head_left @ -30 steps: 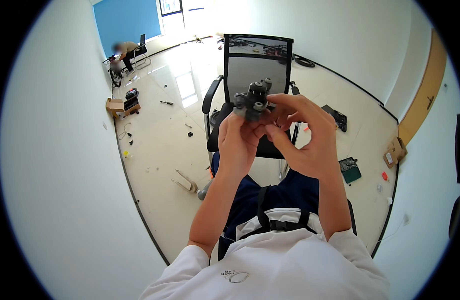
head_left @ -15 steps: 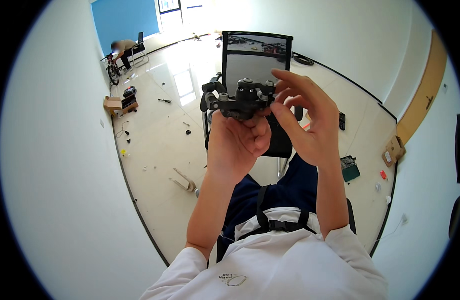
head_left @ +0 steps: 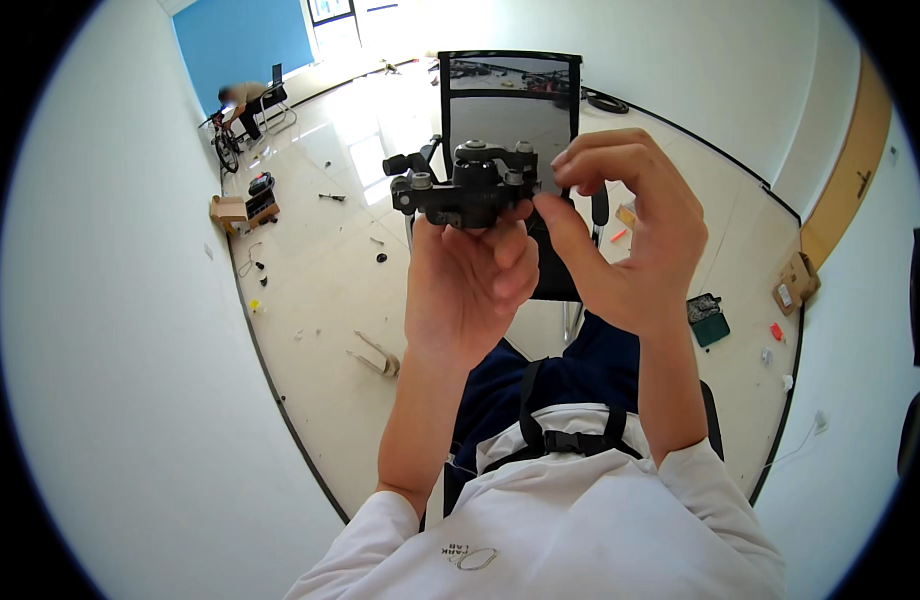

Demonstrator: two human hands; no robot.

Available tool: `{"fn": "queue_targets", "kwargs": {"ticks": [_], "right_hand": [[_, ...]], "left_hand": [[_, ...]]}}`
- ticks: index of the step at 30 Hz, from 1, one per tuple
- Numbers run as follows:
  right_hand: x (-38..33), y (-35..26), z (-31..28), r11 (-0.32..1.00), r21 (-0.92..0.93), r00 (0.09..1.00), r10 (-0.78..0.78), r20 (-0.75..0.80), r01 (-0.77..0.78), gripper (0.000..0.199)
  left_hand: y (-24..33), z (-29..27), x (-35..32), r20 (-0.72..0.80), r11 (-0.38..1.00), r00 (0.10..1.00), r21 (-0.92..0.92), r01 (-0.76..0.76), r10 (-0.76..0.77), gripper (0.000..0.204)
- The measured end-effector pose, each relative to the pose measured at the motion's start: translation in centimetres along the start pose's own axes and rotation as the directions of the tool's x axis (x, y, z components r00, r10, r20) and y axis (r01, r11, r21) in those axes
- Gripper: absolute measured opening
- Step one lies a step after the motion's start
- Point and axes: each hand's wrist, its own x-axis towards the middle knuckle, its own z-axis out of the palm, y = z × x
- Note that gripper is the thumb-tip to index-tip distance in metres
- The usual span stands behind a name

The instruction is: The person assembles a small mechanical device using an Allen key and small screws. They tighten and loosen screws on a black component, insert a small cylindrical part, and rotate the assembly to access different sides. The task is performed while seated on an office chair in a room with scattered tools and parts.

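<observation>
A black bicycle disc brake caliper (head_left: 475,188) with silver bolts is raised in front of me, over the chair. My left hand (head_left: 470,275) grips it from below, fingers curled under its body. At the caliper's right end is my right hand (head_left: 630,230), its thumb tip close to the metal and its bent fingers apart from the thumb. Nothing shows between them; whether the thumb touches the caliper I cannot tell.
A black mesh chair (head_left: 510,120) faces me. On the floor lie a bicycle fork (head_left: 380,358), an open green case (head_left: 710,325) and several small parts. Cardboard boxes stand by both walls, one at right (head_left: 795,282). Far left, a person (head_left: 242,98) bends over a bicycle (head_left: 225,145).
The caliper and my left hand have shifted slightly left and up in view. My right hand has drawn a little to the right, its index finger more bent.
</observation>
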Motion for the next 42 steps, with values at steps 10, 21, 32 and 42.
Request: {"fn": "queue_targets", "kwargs": {"ticks": [10,21,32,42], "right_hand": [[0.2,-0.6,0.6,0.987,-0.133,0.991,-0.075,0.115,0.09,0.01],[-0.1,-0.1,0.6,0.998,-0.043,0.987,-0.043,0.155,0.051,0.015],[-5.9,2.5,0.1,0.289,0.732,0.733,0.549,0.401,-0.617,0.034],[-17.4,8.8,-1.3,-0.271,0.751,0.381,0.729,0.569,-0.602,0.031]], "left_hand": [[-0.4,-1.7,0.1,0.06,0.994,0.996,0.079,-0.076,0.071,0.049],[-0.1,-2.3,-0.2,0.087,0.971,0.985,0.178,-0.16,0.147,0.05],[-1.9,-1.3,1.2,0.155,0.051,0.758,0.969,-0.242,0.633,0.027],[-4.2,-3.6,1.7,0.104,-0.389,0.994,0.914,-0.113,-0.045,0.036]]}}
